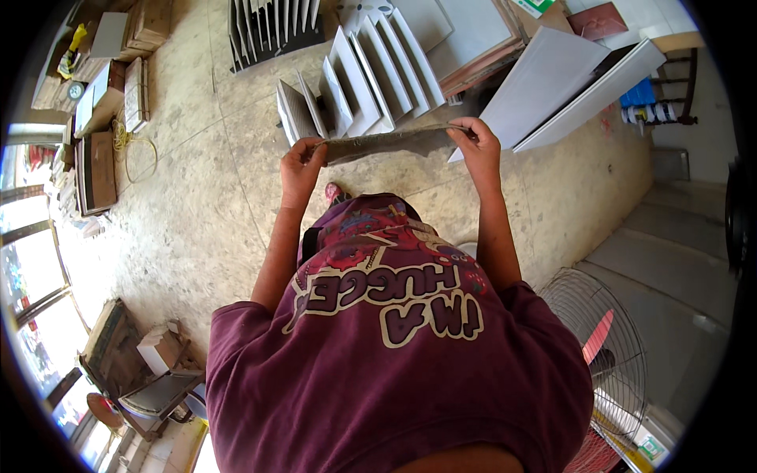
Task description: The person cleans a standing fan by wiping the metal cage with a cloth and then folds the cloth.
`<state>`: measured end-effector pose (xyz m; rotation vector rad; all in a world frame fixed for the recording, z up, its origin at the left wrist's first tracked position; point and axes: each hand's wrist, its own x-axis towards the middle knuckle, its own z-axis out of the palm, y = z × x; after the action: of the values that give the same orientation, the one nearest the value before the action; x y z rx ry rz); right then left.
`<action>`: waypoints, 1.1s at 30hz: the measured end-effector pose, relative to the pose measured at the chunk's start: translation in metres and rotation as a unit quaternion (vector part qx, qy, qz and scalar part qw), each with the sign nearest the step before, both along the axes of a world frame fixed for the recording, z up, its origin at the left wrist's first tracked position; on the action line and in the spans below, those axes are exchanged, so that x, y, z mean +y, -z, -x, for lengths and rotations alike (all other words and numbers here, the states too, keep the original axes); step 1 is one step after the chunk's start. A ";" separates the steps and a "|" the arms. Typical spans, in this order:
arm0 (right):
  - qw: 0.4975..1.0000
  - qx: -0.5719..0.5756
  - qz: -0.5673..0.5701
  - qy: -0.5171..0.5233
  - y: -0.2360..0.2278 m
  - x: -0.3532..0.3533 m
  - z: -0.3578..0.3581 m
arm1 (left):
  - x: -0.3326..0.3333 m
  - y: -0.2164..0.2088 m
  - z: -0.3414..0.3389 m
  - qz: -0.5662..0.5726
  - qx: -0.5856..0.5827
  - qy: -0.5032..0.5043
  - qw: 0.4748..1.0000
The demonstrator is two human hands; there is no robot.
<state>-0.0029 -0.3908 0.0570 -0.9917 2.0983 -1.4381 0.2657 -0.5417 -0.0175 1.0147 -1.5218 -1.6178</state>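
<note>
Cloth [378, 145], dark and strip-shaped, stretches between the left hand [303, 164] and the right hand [478, 150], each pinching one end between thumb and fingers. Nearer the body than the fingers, the shirt [394, 386] carries big pale-edged lettering [430, 322], upside down in this view, beside a colourful print [351, 256]. Pale panels [351, 88] stand beyond the fingers; farther out rightward, a green-and-white label [536, 6] is too small to read.

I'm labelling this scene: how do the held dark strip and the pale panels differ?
The dark strip is one piece, its lower edge uneven; the pale panels are several, straight-edged. The left hand and right hand hold the strip; the panels stand on edge.
</note>
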 end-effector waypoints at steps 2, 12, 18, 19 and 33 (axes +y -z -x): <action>1.000 0.011 0.008 0.005 -0.005 -0.012 -0.004 | -0.013 -0.001 0.001 -0.001 0.015 -0.005 1.000; 0.990 0.117 -0.072 0.027 -0.017 -0.056 0.005 | -0.059 -0.003 0.012 -0.022 0.032 -0.010 0.999; 0.993 0.091 -0.074 0.029 -0.004 -0.089 0.035 | -0.087 0.000 0.037 -0.021 0.000 -0.003 1.000; 0.992 0.093 -0.078 0.028 -0.001 -0.096 0.042 | -0.094 0.003 0.043 -0.008 -0.001 -0.002 1.000; 0.981 0.171 0.091 -0.033 -0.020 -0.230 0.161 | -0.213 -0.021 0.152 0.126 -0.038 -0.085 0.988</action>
<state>-0.1643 -0.6210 0.0769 -1.4570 2.1657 -1.5363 0.1135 -0.7542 0.0035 1.0419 -1.5968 -1.2461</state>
